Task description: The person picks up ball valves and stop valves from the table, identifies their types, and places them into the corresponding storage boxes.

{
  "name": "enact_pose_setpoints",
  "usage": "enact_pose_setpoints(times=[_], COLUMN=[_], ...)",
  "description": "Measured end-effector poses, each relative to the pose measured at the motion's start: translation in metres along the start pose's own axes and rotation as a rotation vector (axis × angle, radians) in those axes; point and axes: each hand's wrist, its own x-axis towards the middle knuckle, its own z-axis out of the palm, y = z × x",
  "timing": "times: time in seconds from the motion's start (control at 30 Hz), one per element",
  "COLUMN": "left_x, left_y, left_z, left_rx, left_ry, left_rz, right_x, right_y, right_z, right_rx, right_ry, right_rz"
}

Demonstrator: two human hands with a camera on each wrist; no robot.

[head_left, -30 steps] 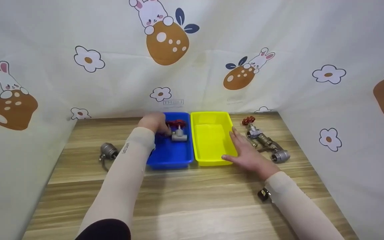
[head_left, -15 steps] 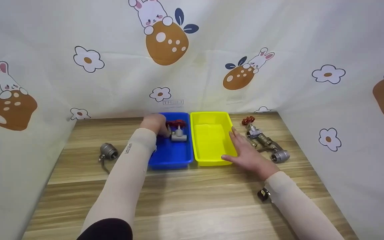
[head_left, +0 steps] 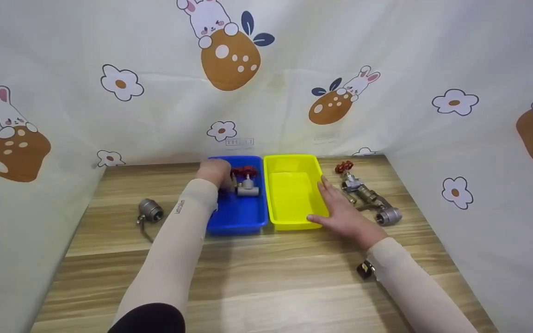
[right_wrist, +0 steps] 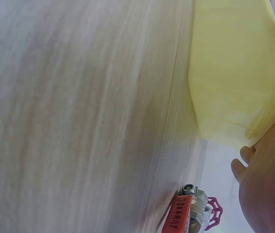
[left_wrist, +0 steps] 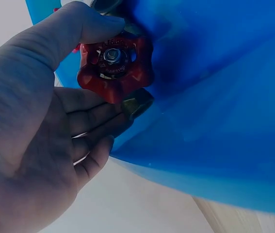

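My left hand [head_left: 215, 173] reaches into the left side of the blue tray [head_left: 236, 226]. In the left wrist view its thumb lies along a gate valve's red handwheel [left_wrist: 115, 73], with the fingers beneath, around the brass end [left_wrist: 137, 103]. From the head view that valve is mostly hidden by the hand. A second gate valve, with a grey body [head_left: 248, 190] and red wheel, lies in the tray just right of the fingers. My right hand [head_left: 345, 215] rests against the right side of the yellow tray [head_left: 294, 226], fingers straight along the wall and thumb over its front corner.
Left of the trays a steel ball valve [head_left: 151, 210] lies on the wooden table [head_left: 266, 286]. Several valves, including one with a red wheel [head_left: 344, 167] and a steel ball valve [head_left: 389, 216], lie right of the yellow tray. Patterned cloth [head_left: 275, 106] walls the back and sides.
My left hand has shifted slightly right inside the blue tray, and the red wheel below it has passed out of sight in the head view. My right hand stays put.
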Motion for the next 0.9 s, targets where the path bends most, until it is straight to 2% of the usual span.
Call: enact_pose_setpoints(times=[0.47, 0.53, 0.67, 0.77, 0.9], left_x=[0.002, 0.007, 0.035, 0.054, 0.036], left_y=[0.001, 0.000, -0.009, -0.017, -0.010], left_z=[0.004, 0.007, 0.021, 0.033, 0.025], left_rx=[0.078, 0.096, 0.127, 0.141, 0.136], left_ry=[0.029, 0.014, -0.029, -0.032, -0.020], left_rz=[0.027, 0.023, 0.025, 0.035, 0.041], right_x=[0.000, 0.000, 0.000, 0.001, 0.001], right_y=[0.002, 0.002, 0.002, 0.002, 0.002], right_z=[0.002, 0.002, 0.002, 0.002, 0.002], right_rx=[-0.008, -0.015, -0.014, -0.001, 0.005], right_ry=[0.013, 0.010, 0.007, 0.003, -0.002], right_rz=[-0.023, -0.018, -0.009, 0.004, 0.008])
